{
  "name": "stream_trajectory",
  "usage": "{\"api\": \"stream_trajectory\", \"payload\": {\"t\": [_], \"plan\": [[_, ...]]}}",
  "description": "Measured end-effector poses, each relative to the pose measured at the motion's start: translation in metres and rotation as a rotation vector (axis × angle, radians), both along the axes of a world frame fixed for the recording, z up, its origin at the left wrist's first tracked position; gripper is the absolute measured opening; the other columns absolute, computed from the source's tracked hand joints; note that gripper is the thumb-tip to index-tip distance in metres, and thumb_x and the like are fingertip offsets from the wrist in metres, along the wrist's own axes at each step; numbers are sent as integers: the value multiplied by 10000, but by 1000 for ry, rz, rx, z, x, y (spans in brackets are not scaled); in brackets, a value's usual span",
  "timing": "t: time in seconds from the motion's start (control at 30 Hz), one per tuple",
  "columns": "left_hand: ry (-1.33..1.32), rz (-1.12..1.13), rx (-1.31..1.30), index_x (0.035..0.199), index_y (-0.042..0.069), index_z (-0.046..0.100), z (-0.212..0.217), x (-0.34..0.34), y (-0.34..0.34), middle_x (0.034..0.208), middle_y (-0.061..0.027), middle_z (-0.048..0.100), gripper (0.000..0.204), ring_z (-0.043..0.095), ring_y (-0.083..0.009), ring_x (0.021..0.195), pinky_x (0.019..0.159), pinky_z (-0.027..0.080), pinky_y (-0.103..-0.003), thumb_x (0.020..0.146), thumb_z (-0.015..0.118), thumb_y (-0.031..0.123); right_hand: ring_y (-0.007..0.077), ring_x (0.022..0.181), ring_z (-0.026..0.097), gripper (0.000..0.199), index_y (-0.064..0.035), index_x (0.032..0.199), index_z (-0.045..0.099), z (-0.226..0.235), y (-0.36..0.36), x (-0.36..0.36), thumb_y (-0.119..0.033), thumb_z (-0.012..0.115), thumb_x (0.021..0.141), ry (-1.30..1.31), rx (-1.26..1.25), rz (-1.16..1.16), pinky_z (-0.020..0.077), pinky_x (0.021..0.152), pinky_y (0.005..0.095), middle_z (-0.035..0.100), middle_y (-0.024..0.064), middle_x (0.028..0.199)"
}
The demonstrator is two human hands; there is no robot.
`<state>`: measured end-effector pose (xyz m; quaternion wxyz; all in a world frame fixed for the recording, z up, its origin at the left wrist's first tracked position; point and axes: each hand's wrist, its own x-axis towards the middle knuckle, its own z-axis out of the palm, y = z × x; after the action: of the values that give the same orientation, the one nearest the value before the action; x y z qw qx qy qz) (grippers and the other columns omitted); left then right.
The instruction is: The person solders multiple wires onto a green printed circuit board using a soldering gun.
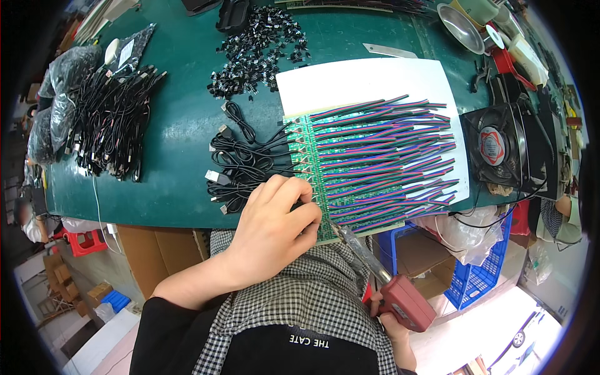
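Observation:
A green circuit board panel lies at the table's near edge, with rows of striped multi-coloured wires running off to the right. Black USB cables are bunched at its left, several reaching its left edge. My left hand is closed in a pinch over that edge, its fingertips hiding whatever is between them. Below right, my right hand grips the red handle of a soldering gun. The gun's metal tip points up-left to the lower part of the board, close to my left fingers.
A white sheet lies under the wires. Beyond are a heap of small black parts and a blade. More cables lie at left beside plastic bags. A fan stands at right, above a blue crate.

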<state>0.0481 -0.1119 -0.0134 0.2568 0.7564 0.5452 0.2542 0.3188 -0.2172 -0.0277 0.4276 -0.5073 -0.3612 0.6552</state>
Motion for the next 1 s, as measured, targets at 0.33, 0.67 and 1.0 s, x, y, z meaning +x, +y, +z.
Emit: {"api": "stream_trajectory", "payload": {"t": [0.33,0.67,1.0], "plan": [[27,-74,-85,758,44,581,12,1,11,895,-54,488,162,499,-229,851,730,439,-344,661,702,-3,153,590,615,556,121,1041,622,-17,-13,22,-271,810,693,-228,103,189,479,560,258,659,84,772],[104,-125,-87,740,35,580,15,2,17,870,-60,484,123,508,-242,833,713,438,-357,688,690,13,157,557,574,588,83,1092,625,-6,-11,11,-310,827,705,-117,-21,119,419,512,265,645,90,758],[280,-160,84,695,43,585,14,8,9,853,-72,482,83,489,-221,881,734,384,-337,704,604,123,208,735,585,439,20,1279,456,-1,0,35,-288,543,979,1,205,100,504,685,335,621,198,1002]]}}
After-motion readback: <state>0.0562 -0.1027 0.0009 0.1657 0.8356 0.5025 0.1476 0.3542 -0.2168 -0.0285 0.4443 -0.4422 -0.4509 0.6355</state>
